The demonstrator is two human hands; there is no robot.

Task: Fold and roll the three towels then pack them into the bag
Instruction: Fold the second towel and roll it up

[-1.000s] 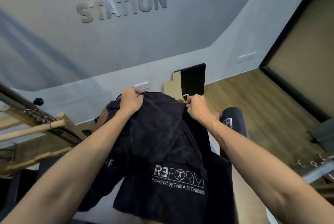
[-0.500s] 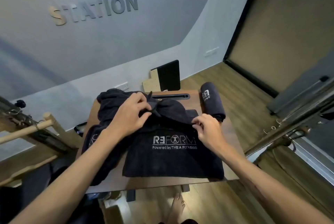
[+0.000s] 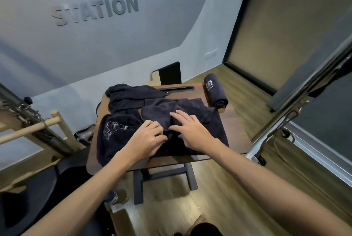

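A dark towel (image 3: 192,110) lies spread and partly folded on the small wooden table (image 3: 238,132). My left hand (image 3: 147,136) rests on its near middle with fingers curled into the cloth. My right hand (image 3: 190,129) lies on it with straight, spread fingers pressing down. A second dark towel (image 3: 112,134) with a white logo is crumpled at the table's left and hangs over the edge. More dark cloth (image 3: 131,94) is bunched at the far left. A rolled towel (image 3: 215,92) lies at the far right corner. No bag is recognisable.
A black and wood board (image 3: 169,73) leans on the wall behind the table. Wooden bars and a metal frame (image 3: 32,125) stand to the left, a metal pole (image 3: 297,102) to the right. A bottle (image 3: 114,197) sits on the floor below.
The towel that I held up a second ago now lies on the table. Its logo has been covered by a fold. Both hands have come down onto the cloth near the middle.
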